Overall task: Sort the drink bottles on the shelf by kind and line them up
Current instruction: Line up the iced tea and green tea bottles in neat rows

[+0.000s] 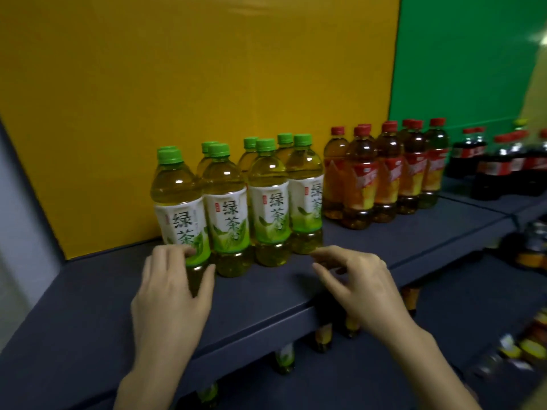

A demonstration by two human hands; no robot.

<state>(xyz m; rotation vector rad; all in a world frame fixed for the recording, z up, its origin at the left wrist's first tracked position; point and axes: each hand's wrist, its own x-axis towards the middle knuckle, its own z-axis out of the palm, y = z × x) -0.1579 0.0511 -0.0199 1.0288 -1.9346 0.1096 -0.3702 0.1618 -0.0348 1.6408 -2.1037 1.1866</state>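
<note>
- Shelf: three kinds stand grouped on it. The green tea bottles are at the left in two rows, the red-capped tea bottles are beside them, and the cola bottles are at the far right
- Left hand: fingers and thumb are wrapped round the lower body of the front-left green tea bottle, which stands upright, touching its neighbour and slightly forward of the front row
- Right hand: holds nothing, fingers spread and loosely bent, tips just beside the base of the front-right green bottle; contact cannot be confirmed
- Assessment: sorting looks largely complete, and the step in hand appears to be squaring the green front row
- Recommended: slide the gripped bottle on its base rather than lifting it, keeping the grip low so it stays upright; ease it back level with the row; use the right hand as a stop at the far end; turn the label forward to match
- Risk: a push high on the body could tip it into the rear row
</note>
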